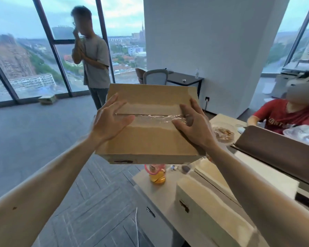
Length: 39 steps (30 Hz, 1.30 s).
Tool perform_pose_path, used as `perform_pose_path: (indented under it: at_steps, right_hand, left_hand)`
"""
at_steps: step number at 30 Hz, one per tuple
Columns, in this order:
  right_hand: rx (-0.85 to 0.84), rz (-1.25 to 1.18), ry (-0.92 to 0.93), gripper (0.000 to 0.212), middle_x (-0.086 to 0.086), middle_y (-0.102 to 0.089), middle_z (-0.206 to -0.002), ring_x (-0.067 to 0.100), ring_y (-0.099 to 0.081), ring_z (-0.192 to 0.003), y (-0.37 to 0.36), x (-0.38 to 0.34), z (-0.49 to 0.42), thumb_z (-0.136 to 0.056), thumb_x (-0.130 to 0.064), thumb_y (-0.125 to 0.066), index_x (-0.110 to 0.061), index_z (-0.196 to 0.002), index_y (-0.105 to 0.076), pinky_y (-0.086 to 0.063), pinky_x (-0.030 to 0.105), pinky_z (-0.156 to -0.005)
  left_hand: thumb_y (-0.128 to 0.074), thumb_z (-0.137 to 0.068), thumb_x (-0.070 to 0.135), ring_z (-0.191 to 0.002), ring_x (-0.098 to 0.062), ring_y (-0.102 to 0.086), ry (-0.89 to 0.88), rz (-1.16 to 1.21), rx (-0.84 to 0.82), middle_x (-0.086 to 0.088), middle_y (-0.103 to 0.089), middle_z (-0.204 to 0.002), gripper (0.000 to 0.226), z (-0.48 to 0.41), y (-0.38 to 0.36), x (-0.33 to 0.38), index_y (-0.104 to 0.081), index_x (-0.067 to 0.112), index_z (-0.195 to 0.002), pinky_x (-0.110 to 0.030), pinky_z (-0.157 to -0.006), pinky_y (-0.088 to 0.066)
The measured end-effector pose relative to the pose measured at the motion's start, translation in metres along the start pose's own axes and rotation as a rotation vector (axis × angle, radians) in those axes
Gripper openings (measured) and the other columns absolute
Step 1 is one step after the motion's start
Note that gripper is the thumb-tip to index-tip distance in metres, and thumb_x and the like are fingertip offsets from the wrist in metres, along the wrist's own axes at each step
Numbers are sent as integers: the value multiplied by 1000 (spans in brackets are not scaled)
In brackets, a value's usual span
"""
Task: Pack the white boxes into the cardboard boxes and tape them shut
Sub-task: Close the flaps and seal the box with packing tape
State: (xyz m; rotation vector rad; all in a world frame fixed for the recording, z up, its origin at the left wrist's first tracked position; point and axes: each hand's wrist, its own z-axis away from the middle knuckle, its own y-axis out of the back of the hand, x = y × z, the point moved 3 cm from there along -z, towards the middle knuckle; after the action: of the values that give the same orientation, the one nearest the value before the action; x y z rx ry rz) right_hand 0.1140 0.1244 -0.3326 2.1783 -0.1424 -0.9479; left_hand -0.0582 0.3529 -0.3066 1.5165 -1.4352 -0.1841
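— How's the packing going, from where you stand?

— One cardboard box [150,125] looks finished. It's up in the air at the centre of the frame, well above the desk [143,177], flaps folded flat and a strip of clear tape [155,117] running along the seam.

— Who has it?

— The person wearing the camera. The left hand [108,122] is on the box's left edge, the right hand [193,123] on the right end; fingers [194,104] spread wide on both, palms pressed against the cardboard, thumbs lying over the top. The right thumb sits on the end of the tape.

— Anything inside it?

— Can't tell, it's closed.

— And the rest?

— Lower right of the frame there's a white box [203,202] lying on the desk, not in any carton, with another pale one just behind it. So I'd say at least that much is still to be packed and taped. A bottle [157,173] of yellow drink stands on the desk directly below the lifted box.
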Motion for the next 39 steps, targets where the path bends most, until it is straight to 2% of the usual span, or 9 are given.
perform_pose_path:
  at_steps: [5, 11, 19, 23, 31, 35, 39]
  right_hand:
    - [-19, -10, 11, 65, -10, -11, -164, 23, -44, -134, -64, -26, -66, -87, -54, -64, -36, -145, -41, -36, 48, -109]
    - [-11, -12, 10, 63, -11, -16, -163, 22, -45, -134, -148, -30, -149, -88, -53, -65, -32, -144, -45, -37, 43, -106]
    - [5, -5, -72, 62, -8, -14, -164, 26, -44, -134, -253, -10, -276, -91, -49, -63, -25, -145, -44, -38, 44, -105]
    - [0, 9, -132, 68, -6, -11, -165, 27, -40, -138, -292, 8, -319, -90, -52, -61, -23, -148, -41, -36, 48, -108]
    - [40, 67, -363, 71, -4, -12, -164, 25, -33, -143, -359, 90, -368, -90, -50, -63, -21, -150, -38, -33, 45, -110]
    - [55, 99, -501, 68, -4, -11, -165, 23, -31, -145, -397, 142, -391, -90, -48, -64, -22, -149, -40, -31, 39, -111]
    - [92, 94, -660, 68, -6, -10, -164, 18, -24, -147, -431, 191, -392, -89, -46, -66, -21, -148, -42, -28, 32, -111]
  left_hand:
    - [-71, -83, 53, -144, -20, -32, 4, 1, 12, 8, -24, -161, 68, -52, 11, -74, -50, 27, -142, -49, -117, -27]
    - [-62, -75, 67, -143, -20, -33, -22, 7, -21, 11, -23, -161, 76, -137, -4, -166, -49, 32, -142, -54, -115, -28]
    - [-71, -84, 52, -143, -20, -33, -67, 15, -87, 10, -24, -161, 64, -281, -54, -274, -51, 31, -141, -50, -115, -27]
    - [-71, -83, 52, -143, -21, -35, -94, 32, -143, 9, -26, -160, 64, -337, -87, -314, -52, 30, -140, -50, -114, -28]
    - [-67, -74, 67, -141, -18, -38, -179, 143, -391, 12, -27, -160, 76, -437, -216, -374, -52, 31, -140, -47, -114, -33]
    - [-72, -81, 54, -142, -19, -37, -242, 210, -541, 9, -27, -160, 70, -483, -307, -404, -52, 24, -141, -41, -113, -32]
    - [-72, -82, 53, -140, -19, -40, -305, 249, -682, 10, -29, -159, 68, -512, -389, -418, -52, 24, -141, -45, -112, -37]
